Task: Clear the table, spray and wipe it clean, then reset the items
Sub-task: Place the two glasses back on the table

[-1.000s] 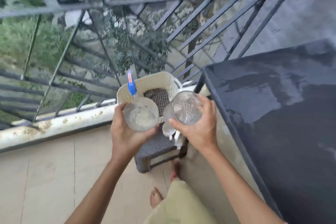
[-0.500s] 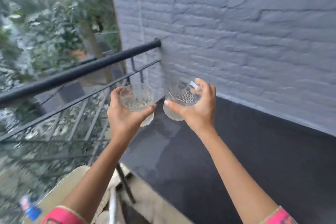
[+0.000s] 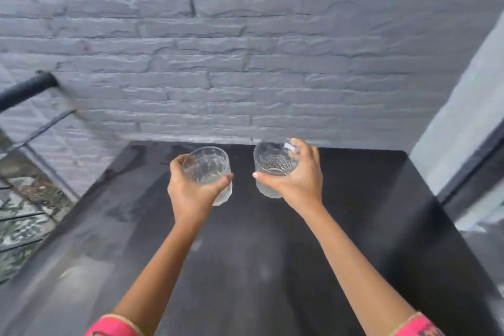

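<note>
Two clear patterned drinking glasses are held in the air over the far part of the black table (image 3: 354, 226). My left hand (image 3: 191, 191) grips the left glass (image 3: 206, 165) from below and the side, fingers curled round it. My right hand (image 3: 297, 177) grips the right glass (image 3: 272, 163) the same way, thumb in front and fingers behind. Both glasses are upright, slightly tilted, and close side by side without touching. The tabletop below them is dark with faint wet smears.
A grey brick wall (image 3: 245, 63) stands right behind the table's far edge. A black metal railing (image 3: 24, 90) runs along the left, with a drop and greenery beyond it. A pale wall and dark frame (image 3: 469, 150) are at the right.
Both hands lifted the glasses from the basket on the low stool by the railing and carried them over the table. My view turned from the railing to the wall and tabletop.
</note>
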Demonstrator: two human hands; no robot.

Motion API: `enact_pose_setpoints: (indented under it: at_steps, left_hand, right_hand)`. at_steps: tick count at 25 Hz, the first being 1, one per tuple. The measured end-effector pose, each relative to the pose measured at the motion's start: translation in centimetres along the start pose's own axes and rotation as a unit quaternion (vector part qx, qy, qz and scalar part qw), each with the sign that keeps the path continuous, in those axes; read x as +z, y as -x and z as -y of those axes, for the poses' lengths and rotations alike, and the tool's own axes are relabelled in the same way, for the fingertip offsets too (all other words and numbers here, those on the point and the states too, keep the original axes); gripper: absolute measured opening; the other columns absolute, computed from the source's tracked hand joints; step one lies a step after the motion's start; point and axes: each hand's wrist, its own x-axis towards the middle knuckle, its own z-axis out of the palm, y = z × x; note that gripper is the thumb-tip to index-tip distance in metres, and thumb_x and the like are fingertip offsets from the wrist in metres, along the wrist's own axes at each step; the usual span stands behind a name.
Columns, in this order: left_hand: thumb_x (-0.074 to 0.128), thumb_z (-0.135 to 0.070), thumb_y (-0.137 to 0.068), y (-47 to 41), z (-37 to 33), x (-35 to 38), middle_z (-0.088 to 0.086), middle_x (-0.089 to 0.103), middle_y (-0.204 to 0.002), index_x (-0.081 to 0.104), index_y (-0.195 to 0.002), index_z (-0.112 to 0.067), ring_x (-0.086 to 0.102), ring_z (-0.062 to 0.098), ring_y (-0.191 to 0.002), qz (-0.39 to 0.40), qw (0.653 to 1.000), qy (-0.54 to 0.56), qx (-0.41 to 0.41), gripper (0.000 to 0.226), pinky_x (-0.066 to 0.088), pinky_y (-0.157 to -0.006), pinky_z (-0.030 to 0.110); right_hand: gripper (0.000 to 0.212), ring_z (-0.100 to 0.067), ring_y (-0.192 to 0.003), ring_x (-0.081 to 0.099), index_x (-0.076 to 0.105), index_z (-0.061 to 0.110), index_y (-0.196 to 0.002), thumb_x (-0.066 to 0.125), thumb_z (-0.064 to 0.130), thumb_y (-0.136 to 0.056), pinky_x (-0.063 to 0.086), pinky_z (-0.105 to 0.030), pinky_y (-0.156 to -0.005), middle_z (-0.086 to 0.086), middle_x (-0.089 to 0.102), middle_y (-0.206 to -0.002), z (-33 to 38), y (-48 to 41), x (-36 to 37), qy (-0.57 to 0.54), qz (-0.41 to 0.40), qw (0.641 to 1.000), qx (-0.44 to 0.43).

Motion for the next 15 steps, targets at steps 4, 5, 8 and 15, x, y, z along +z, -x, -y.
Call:
enact_pose_setpoints:
  at_steps: [4, 5, 8, 15]
  left_hand:
    - [0.088, -0.040, -0.048, 1.1, 2.0, 5.7, -0.013, 0.052, -0.105, 0.041, -0.111, -0.034, 0.050, 0.011, -0.096, 0.048, 0.998, -0.027, -0.039, 0.079, 0.038, -0.079, 0.025]
    - [0.088, -0.042, -0.048, 1.2, 2.6, 6.9, -0.011, 0.052, -0.106, 0.041, -0.113, -0.032, 0.050, 0.012, -0.097, 0.054, 0.997, -0.039, -0.049, 0.080, 0.038, -0.079, 0.027]
    - [0.088, -0.042, -0.048, 1.1, 4.4, 9.8, -0.008, 0.051, -0.105, 0.041, -0.115, -0.028, 0.051, 0.017, -0.100, 0.074, 0.992, -0.065, -0.082, 0.083, 0.039, -0.077, 0.029]
    - [0.088, -0.043, -0.048, 0.6, 8.5, 13.1, -0.010, 0.054, -0.106, 0.038, -0.116, -0.034, 0.052, 0.016, -0.093, 0.148, 0.971, -0.111, -0.149, 0.085, 0.045, -0.078, 0.033]
  right_hand:
    - [0.094, -0.004, -0.101, 0.049, 0.042, 0.030, -0.122, 0.090, 0.041, -0.042, 0.038, -0.019, -0.082, 0.014, 0.035, -0.112, -6.3, -0.9, -2.3, 0.033, -0.014, 0.996, 0.079]
    - [0.094, -0.003, -0.101, 0.048, 0.041, 0.030, -0.122, 0.090, 0.040, -0.042, 0.038, -0.019, -0.082, 0.014, 0.034, -0.112, -7.7, -1.0, -2.6, 0.038, -0.010, 0.995, 0.090]
    - [0.095, -0.002, -0.102, 0.046, 0.038, 0.032, -0.123, 0.090, 0.040, -0.044, 0.036, -0.017, -0.080, 0.016, 0.031, -0.114, -11.2, -1.4, -2.4, 0.042, 0.018, 0.991, 0.122]
    - [0.093, 0.001, -0.095, 0.044, 0.036, 0.033, -0.120, 0.089, 0.041, -0.044, 0.038, -0.021, -0.079, 0.019, 0.031, -0.116, -16.1, -1.7, 0.8, 0.069, 0.028, 0.981, 0.181]
